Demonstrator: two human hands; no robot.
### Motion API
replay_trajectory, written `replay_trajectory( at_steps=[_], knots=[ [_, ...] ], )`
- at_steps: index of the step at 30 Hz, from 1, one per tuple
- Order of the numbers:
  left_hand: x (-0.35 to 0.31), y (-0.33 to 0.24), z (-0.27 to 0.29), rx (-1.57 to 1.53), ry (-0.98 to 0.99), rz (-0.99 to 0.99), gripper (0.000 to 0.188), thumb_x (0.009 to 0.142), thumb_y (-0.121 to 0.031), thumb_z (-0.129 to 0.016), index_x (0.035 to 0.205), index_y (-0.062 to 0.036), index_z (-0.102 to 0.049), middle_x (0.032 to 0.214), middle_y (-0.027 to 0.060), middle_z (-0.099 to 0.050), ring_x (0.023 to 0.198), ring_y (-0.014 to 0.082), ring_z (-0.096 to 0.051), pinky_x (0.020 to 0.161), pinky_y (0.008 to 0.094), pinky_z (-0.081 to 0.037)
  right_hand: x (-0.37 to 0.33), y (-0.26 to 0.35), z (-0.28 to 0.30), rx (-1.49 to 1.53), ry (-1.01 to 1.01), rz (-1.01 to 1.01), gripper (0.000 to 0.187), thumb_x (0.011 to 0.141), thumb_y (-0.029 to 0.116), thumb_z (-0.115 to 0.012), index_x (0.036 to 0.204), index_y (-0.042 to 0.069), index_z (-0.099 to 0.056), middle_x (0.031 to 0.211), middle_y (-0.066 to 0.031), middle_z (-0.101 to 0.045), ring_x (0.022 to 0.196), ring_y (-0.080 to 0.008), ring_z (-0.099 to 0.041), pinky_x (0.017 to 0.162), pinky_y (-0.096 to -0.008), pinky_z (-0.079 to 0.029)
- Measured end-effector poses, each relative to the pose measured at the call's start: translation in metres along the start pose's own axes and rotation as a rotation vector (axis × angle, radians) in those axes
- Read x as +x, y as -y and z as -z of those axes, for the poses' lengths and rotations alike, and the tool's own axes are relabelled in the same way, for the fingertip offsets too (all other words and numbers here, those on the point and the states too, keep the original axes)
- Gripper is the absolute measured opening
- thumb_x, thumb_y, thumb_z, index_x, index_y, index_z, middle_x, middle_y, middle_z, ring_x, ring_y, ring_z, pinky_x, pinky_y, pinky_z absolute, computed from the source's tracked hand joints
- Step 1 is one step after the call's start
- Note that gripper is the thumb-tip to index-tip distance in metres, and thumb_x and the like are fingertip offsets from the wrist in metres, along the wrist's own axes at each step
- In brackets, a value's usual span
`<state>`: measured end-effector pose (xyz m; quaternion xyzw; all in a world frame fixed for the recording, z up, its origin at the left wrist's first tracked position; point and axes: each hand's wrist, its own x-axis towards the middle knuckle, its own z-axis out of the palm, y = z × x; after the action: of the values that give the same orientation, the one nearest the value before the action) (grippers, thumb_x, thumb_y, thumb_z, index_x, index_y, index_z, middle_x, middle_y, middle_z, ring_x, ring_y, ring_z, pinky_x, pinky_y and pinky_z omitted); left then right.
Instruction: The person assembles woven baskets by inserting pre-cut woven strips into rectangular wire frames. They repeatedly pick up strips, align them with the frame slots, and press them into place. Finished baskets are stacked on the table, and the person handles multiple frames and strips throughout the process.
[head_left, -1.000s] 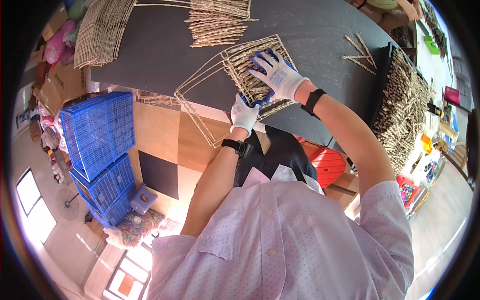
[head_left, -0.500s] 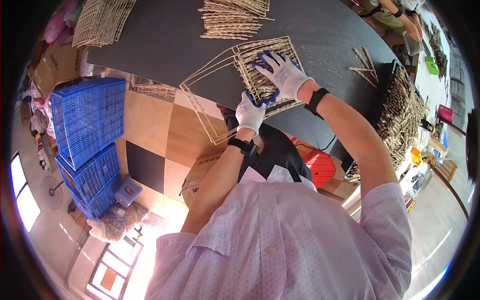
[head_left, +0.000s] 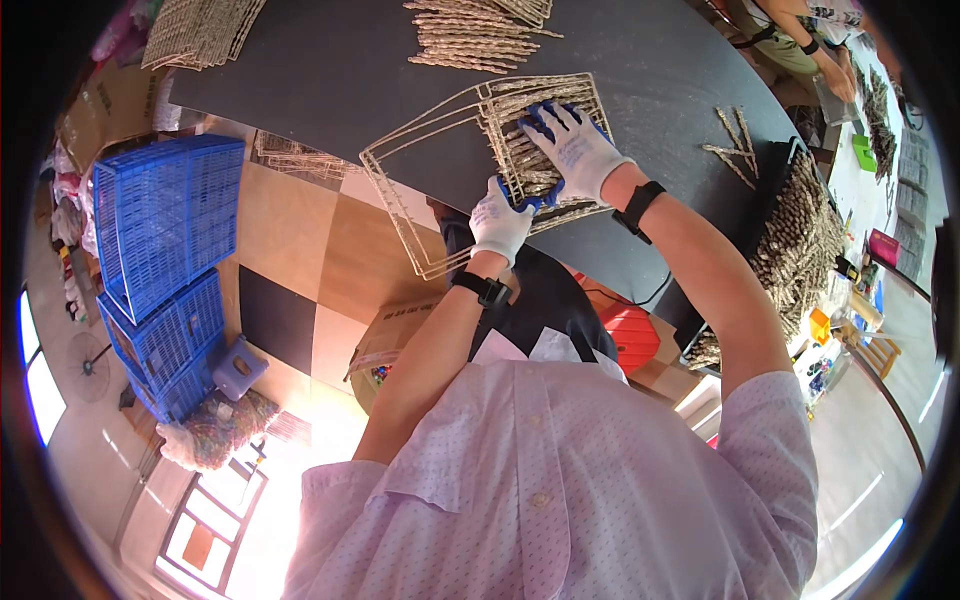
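A white glove with blue fingertips covers my right hand. Its fingers are spread and lie flat on a row of twisted tan rods. These rods fill one part of an openwork tan wire frame, which lies on the dark table and juts past its near edge. My left hand, gloved the same way, is closed on the near side of the wire frame, just below the rods. Its fingertips are partly hidden by the frame and rods.
More twisted rods lie at the table's far side, beside stacked wire frames. Three or so loose rods rest to the right, near a black bin heaped with rods. Blue crates stand at left. A co-worker's hand shows far right.
The whole view has shifted slightly. Both hands keep nearly the same pose on the frame and rods. At far right, the co-worker's arms have moved a little.
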<state>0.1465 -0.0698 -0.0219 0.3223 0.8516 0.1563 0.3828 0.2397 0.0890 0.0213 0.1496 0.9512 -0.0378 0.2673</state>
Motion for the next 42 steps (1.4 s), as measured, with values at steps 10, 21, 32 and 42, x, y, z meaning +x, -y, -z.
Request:
replay_trajectory(
  at_steps=[10, 21, 32, 42],
  knots=[
    [-0.012, -0.015, 0.020, 0.131, -0.092, -0.130, 0.064, 0.075, -0.030, -0.077, 0.120, -0.0013, -0.042, 0.095, 0.0199, -0.066, 0.091, 0.0368, -0.065, 0.079, 0.0442, -0.051, 0.006, -0.004, 0.018, 0.035, 0.022, -0.040, 0.112, 0.070, 0.060, -0.074, 0.152, 0.011, -0.017, 0.151, -0.0171, -0.029, 0.139, -0.0364, -0.028, 0.110, -0.0488, -0.029],
    [-0.016, -0.016, 0.026, 0.067, -0.104, -0.193, 0.057, 0.074, -0.030, -0.077, 0.115, -0.0037, -0.047, 0.094, 0.0168, -0.068, 0.088, 0.0376, -0.066, 0.078, 0.0446, -0.051, 0.024, 0.014, 0.035, -0.047, 0.186, -0.117, 0.115, 0.067, 0.056, -0.078, 0.151, 0.006, -0.017, 0.154, -0.0177, -0.024, 0.141, -0.0371, -0.025, 0.113, -0.0551, -0.022],
    [-0.016, -0.014, 0.023, 0.064, -0.132, -0.240, 0.058, 0.074, -0.029, -0.077, 0.114, -0.0030, -0.045, 0.089, 0.0189, -0.066, 0.083, 0.0380, -0.065, 0.073, 0.0460, -0.051, 0.021, 0.004, 0.004, -0.077, -0.100, 0.013, 0.092, 0.082, 0.053, -0.064, 0.150, 0.006, -0.024, 0.138, -0.0187, -0.044, 0.129, -0.0389, -0.039, 0.106, -0.0565, -0.030],
    [-0.023, -0.024, 0.036, 0.171, -0.263, -0.477, 0.048, 0.079, -0.027, -0.074, 0.113, -0.0037, -0.050, 0.085, 0.0159, -0.066, 0.079, 0.0376, -0.064, 0.069, 0.0459, -0.050, 0.045, -0.001, 0.007, 0.046, -0.003, -0.021, 0.093, 0.081, 0.039, -0.067, 0.151, 0.005, -0.016, 0.123, -0.0226, -0.054, 0.118, -0.0354, -0.049, 0.101, -0.0515, -0.035]
  ],
)
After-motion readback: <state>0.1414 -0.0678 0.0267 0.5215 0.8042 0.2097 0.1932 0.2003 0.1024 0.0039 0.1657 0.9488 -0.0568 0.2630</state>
